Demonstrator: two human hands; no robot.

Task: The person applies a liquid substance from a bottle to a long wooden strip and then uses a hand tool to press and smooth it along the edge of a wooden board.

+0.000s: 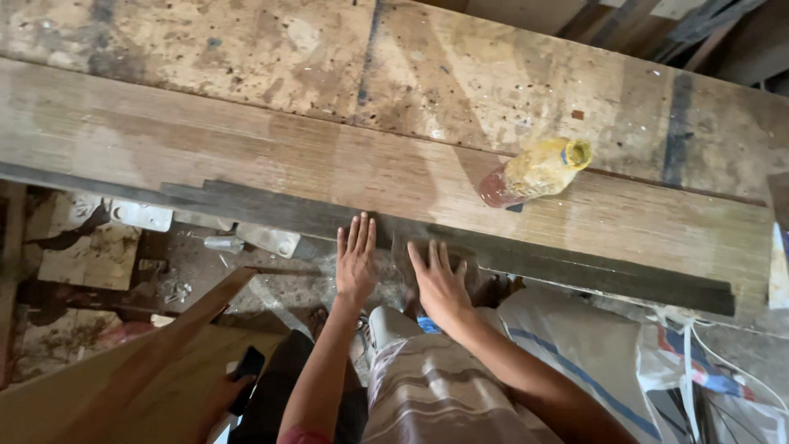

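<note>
Nearest: striped shorts (pixel 436 395) and white sack (pixel 625 370) below the hands. Loose board (pixel 140 378) at lower left, another person's hand (pixel 226 395) at its edge beside a dark phone-like object (pixel 249 370). Left hand (pixel 356 259) flat, fingers together, tips touching the dark strip (pixel 526 263) along the bench's near edge. Right hand (pixel 440 284) flat, fingers slightly spread, pressed on the same strip just beside the left; neither grips anything. Beyond: wide plank (pixel 246 156) on the bench (pixel 493 74). Yellow bottle (pixel 538 171) lies tilted on the plank, well apart from the hands.

Both arms are reaching up from the lower centre, left hand (pixel 356 261) and right hand (pixel 440 284) lying flat, fingers spread.
</note>
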